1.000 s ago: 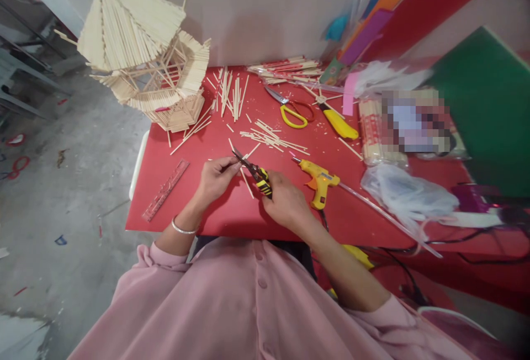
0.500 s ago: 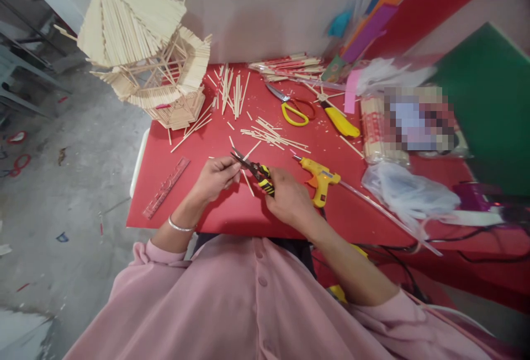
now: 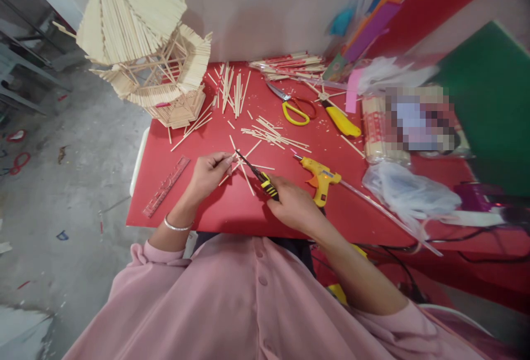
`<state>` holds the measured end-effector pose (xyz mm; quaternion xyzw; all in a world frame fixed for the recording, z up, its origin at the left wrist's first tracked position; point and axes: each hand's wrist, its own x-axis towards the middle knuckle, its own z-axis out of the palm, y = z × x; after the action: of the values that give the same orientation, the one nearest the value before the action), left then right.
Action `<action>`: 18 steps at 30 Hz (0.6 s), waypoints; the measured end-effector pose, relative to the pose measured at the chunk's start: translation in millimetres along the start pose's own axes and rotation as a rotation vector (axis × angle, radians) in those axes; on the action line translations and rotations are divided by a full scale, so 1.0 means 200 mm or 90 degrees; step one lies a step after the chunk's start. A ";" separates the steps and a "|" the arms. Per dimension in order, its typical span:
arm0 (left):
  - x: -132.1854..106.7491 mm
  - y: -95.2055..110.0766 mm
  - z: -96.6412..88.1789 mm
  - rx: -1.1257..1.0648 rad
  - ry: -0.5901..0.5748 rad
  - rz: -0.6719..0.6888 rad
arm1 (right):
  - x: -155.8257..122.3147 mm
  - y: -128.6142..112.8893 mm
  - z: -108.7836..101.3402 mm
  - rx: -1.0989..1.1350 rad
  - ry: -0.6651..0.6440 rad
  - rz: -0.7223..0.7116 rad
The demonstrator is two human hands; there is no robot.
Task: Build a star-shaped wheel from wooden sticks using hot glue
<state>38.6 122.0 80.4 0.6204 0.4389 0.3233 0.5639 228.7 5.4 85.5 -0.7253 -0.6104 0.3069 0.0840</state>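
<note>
My right hand (image 3: 292, 202) is wrapped round small shears (image 3: 265, 180) with black-and-yellow handles. Their dark blades look closed or nearly so and point up and left, over a star-shaped joint of thin wooden sticks (image 3: 247, 176) on the table. Just left of this star, my left hand (image 3: 210, 175) is pinched, thumb against fingers; whatever lies between the fingertips is too small to make out. A loose heap of cut sticks (image 3: 275, 135) lies beyond both hands. To the right of my right hand rests a yellow glue gun (image 3: 321, 178).
A pagoda-like stick model (image 3: 141, 56) stands at the red table's (image 3: 174, 211) back left. A clear ruler (image 3: 166, 186) lies left. Yellow-handled scissors (image 3: 295, 111), a yellow-handled cutter (image 3: 342, 120), bundled sticks (image 3: 375, 128) and a plastic bag (image 3: 409, 189) lie right and behind.
The shears' blades have closed and drawn slightly right and down. My left hand has shifted a little left, leaving more of the stick star uncovered.
</note>
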 end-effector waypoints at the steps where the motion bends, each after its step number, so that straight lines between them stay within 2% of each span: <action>1: 0.00 0.00 0.00 0.003 -0.003 -0.001 | 0.00 0.00 0.00 -0.004 0.001 0.001; 6: 0.00 0.02 -0.01 0.020 -0.010 0.024 | -0.01 -0.01 0.00 0.025 -0.019 0.041; 8: 0.01 0.03 -0.02 0.013 -0.015 0.045 | -0.01 -0.01 0.01 0.125 -0.040 0.030; 11: 0.02 0.02 -0.02 -0.002 -0.018 0.068 | -0.02 -0.01 0.03 0.384 -0.113 0.009; 14: 0.08 -0.05 -0.04 0.035 -0.001 0.091 | -0.01 -0.03 0.03 0.597 -0.194 0.069; 18: 0.21 -0.19 -0.08 0.261 0.107 0.165 | -0.01 -0.03 -0.01 0.673 -0.219 0.160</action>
<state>34.6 166.3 41.0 0.7441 0.4572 0.3476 0.3413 224.9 5.0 90.7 -0.5914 -0.2882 0.6917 0.2979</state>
